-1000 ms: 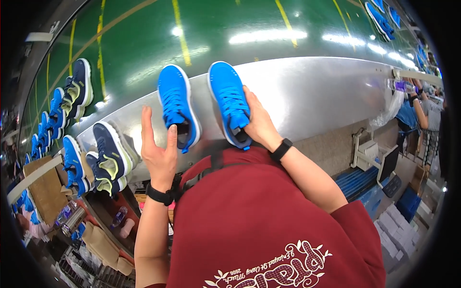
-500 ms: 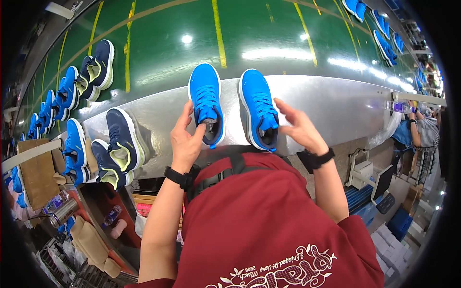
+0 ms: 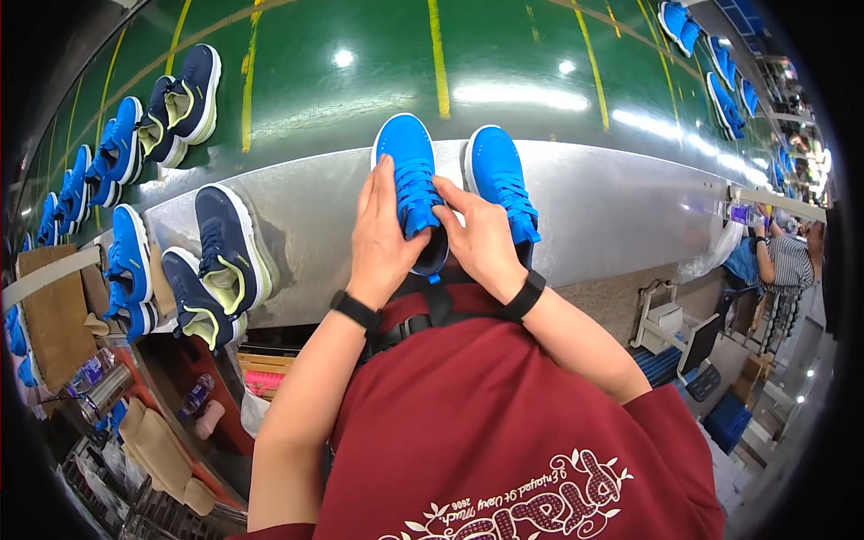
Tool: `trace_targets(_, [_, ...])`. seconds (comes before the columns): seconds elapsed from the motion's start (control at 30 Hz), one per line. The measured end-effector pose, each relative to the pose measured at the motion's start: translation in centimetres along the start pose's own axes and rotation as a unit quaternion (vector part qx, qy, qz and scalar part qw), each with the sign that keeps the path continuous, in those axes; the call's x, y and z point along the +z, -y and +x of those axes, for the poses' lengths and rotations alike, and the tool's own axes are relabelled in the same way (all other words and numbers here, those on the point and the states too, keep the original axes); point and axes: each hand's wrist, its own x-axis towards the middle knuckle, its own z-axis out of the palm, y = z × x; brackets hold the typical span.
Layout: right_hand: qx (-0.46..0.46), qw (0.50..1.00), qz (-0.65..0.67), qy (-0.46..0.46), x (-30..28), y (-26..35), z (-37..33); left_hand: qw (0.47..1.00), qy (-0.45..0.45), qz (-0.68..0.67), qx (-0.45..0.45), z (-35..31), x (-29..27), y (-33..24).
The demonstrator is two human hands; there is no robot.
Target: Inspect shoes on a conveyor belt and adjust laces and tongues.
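A bright blue sneaker point(image 3: 404, 139) with a white sole lies on the metal ledge in front of me, toe pointing away. My left hand point(image 3: 378, 238) is closed around its left side, fingers along the upper and thumb by the tongue. From the other side, my right hand point(image 3: 488, 241) grips the same shoe, its thumb and fingers at the laces point(image 3: 416, 187) and tongue. Just to the right stands the matching blue sneaker point(image 3: 498, 160), untouched; my right hand and wrist hide part of its heel end.
The metal ledge point(image 3: 621, 202) runs along a green conveyor belt point(image 3: 342, 90) with yellow stripes. At left are navy sneakers point(image 3: 225, 229) with lime linings and several blue sneakers point(image 3: 130, 261). More blue shoes point(image 3: 724, 103) lie far right. A person in stripes point(image 3: 792, 261) works beyond the ledge's right end.
Both hands have come together on the left blue sneaker; the right hand has left the right shoe's side and crossed leftward. Earlier, both hands were apart with fingers spread beside the pair.
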Motion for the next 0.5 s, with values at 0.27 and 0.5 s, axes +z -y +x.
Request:
trace_targets(0.27, [0.124,0.989,0.074,0.036,-0.9,0.1,1.1,0.998,0.006,-0.056,-0.042,0.0,2.4,2.8])
trace_targets(0.5, [0.257,0.876,0.207,0.351,-3.3,-2.6,7.5,0.997,0.028,-0.044,-0.059,0.2,1.8,2.1])
